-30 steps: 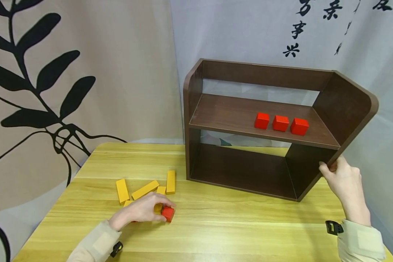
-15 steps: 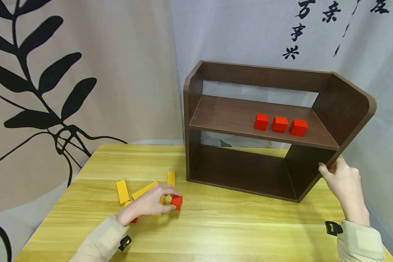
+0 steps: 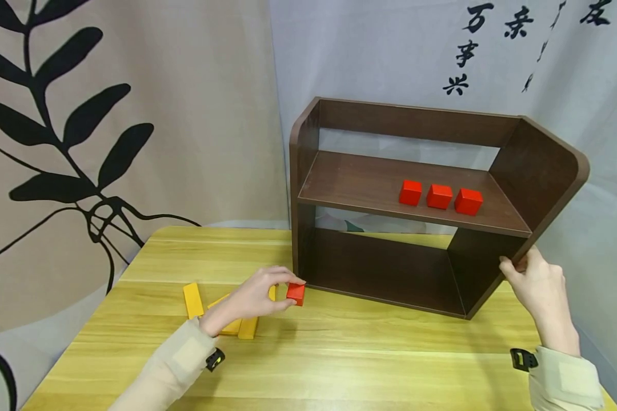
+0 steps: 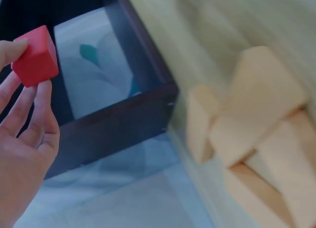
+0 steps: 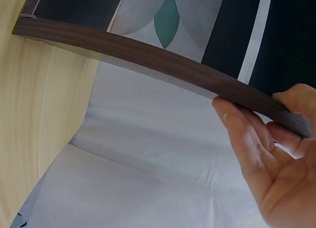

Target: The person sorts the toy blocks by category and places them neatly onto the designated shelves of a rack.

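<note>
Between thumb and fingertips my left hand (image 3: 259, 294) pinches a red cube (image 3: 295, 293), held off the table by the lower left corner of a dark brown two-tier shelf (image 3: 421, 220). In the left wrist view the same cube (image 4: 37, 57) shows clearly in the fingers. My right hand (image 3: 540, 291) grips the edge of the shelf's right side panel; the right wrist view shows the thumb on one face and the fingers on the other of this panel (image 5: 163, 60). Three red cubes (image 3: 439, 196) stand in a row on the upper tier, toward its right.
Several yellow blocks (image 3: 192, 300) lie on the wooden table (image 3: 339, 354) below and left of my left hand, partly hidden by it. A pale cloth (image 3: 391, 51) hangs behind the shelf, and a beige curtain with a plant print (image 3: 200, 114) hangs at the left.
My left hand has carried the red cube up and to the right, from the yellow blocks toward the shelf. The right hand keeps its grip on the side panel.
</note>
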Tool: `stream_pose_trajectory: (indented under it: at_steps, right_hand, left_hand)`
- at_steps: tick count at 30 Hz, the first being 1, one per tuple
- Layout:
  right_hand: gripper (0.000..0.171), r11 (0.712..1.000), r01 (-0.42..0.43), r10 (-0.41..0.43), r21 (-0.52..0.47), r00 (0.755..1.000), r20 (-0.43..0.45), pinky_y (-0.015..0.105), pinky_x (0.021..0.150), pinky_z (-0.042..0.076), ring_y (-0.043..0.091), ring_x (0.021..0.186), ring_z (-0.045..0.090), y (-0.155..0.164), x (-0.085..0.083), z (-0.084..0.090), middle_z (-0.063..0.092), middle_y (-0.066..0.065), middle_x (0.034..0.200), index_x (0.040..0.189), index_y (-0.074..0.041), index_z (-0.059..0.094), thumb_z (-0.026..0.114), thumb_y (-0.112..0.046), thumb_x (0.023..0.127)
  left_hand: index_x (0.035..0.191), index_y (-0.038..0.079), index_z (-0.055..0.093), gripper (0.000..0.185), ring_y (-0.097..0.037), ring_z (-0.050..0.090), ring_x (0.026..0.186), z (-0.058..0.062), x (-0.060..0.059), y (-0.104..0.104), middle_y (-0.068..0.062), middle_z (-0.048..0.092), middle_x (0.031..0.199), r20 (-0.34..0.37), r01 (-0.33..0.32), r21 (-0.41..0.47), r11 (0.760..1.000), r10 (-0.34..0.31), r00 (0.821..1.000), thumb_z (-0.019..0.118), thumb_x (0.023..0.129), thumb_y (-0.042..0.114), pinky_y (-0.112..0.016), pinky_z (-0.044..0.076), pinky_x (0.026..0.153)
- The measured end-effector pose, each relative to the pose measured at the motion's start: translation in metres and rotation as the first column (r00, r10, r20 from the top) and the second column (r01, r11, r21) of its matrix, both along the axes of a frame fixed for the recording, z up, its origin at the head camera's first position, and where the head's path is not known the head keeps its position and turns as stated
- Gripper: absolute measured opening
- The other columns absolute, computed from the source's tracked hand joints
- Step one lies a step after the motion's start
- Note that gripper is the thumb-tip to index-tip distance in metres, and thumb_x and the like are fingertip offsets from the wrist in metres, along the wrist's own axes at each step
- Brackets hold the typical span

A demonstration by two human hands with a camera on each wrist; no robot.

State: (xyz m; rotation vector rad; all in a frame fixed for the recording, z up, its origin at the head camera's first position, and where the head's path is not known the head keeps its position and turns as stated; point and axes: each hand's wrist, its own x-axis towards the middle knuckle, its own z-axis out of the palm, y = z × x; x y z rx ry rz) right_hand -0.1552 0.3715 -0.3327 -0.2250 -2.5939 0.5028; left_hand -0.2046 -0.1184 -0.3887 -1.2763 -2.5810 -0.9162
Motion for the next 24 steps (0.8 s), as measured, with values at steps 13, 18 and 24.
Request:
stream_pose_trajectory:
  at_steps: [13, 18, 24]
  right_hand:
    - [0.024, 1.0, 0.006, -0.006, -0.008, 1.0, 0.017, 0.029, 0.049, 0.033, 0.034, 0.061, 0.055, 0.0, -0.001, 0.0, 0.063, 0.021, 0.075, 0.089, 0.0, 0.052, 0.054, -0.024, 0.09]
    - [0.024, 1.0, 0.001, -0.001, -0.003, 1.0, 0.01, 0.029, 0.049, 0.032, 0.033, 0.06, 0.054, 0.0, -0.001, 0.001, 0.063, 0.021, 0.073, 0.088, 0.0, 0.051, 0.054, -0.023, 0.09]
    - [0.024, 1.0, 0.0, 0.0, -0.001, 1.0, 0.021, 0.029, 0.048, 0.033, 0.032, 0.06, 0.054, 0.0, -0.002, 0.001, 0.063, 0.022, 0.074, 0.089, 0.001, 0.051, 0.053, -0.023, 0.09]
  left_hand:
    - [0.11, 0.008, 0.07, 0.033, -0.018, 0.064, 0.097, 0.036, -0.015, 0.032, -0.005, 0.07, 0.104, -0.209, 0.068, 0.136, 0.988, -0.038, 0.977, 0.076, 0.078, 0.012, -0.03, 0.055, 0.085]
    - [0.111, 0.006, 0.07, 0.034, -0.017, 0.062, 0.097, 0.05, -0.021, 0.045, -0.005, 0.071, 0.106, -0.244, 0.074, 0.172, 0.982, -0.03, 0.969, 0.076, 0.078, 0.012, -0.029, 0.055, 0.082]
    - [0.11, 0.006, 0.069, 0.033, -0.016, 0.061, 0.099, 0.068, -0.027, 0.062, -0.004, 0.071, 0.107, -0.283, 0.08, 0.231, 0.97, -0.011, 0.959, 0.076, 0.08, 0.014, -0.028, 0.054, 0.087]
